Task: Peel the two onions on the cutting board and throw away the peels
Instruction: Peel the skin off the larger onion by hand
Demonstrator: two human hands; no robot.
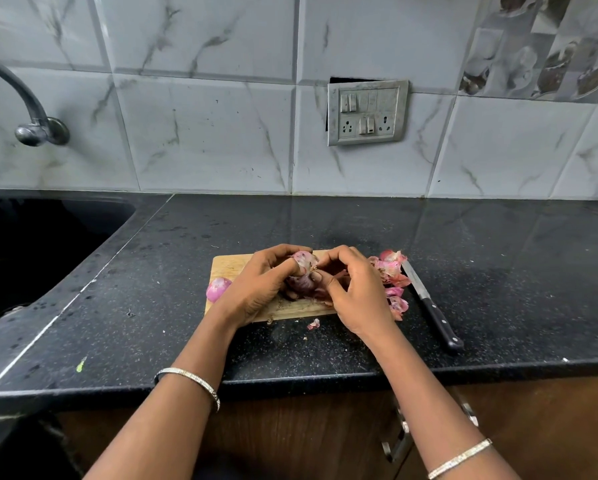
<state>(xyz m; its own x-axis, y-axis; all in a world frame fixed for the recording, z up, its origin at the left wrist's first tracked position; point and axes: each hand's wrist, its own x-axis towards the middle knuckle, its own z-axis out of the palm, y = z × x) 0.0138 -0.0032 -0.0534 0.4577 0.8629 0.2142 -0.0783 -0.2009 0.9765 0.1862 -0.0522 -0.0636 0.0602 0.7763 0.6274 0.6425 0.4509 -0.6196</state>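
Observation:
A small wooden cutting board lies on the black counter. Above its middle my left hand grips a red onion with curled fingers. My right hand pinches the skin at the onion's top, fingers bent round it. A second onion, smooth and pink, sits at the board's left edge, apart from my hands. Loose pink peels are heaped at the board's right end, partly hidden behind my right hand. One small peel scrap lies on the counter in front of the board.
A black-handled knife lies on the counter just right of the peels, blade pointing away. A dark sink with a curved tap is at the left. The tiled wall carries a switch plate.

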